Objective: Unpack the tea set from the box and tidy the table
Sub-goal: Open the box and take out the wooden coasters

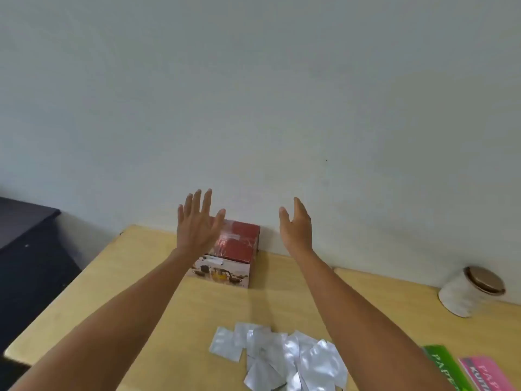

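A closed red tea set box (pixel 236 252) is seen on a wooden table (pixel 146 277) against the wall. The left hand (pixel 197 221) and right hand (pixel 296 224) are held spread above it, holding nothing. Nearer than the box, silver sachets (pixel 282 356) are scattered; right of it, a lidded white jar (pixel 470 292) is tilted.

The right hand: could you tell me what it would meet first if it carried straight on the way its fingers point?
Probably the wall. The right hand, open, points up and away, just right of the red box, apparently clear of it; depth is uncertain.

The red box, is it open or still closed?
Closed. The red box has its top flaps flat, with clear tape across them; nothing from inside shows.
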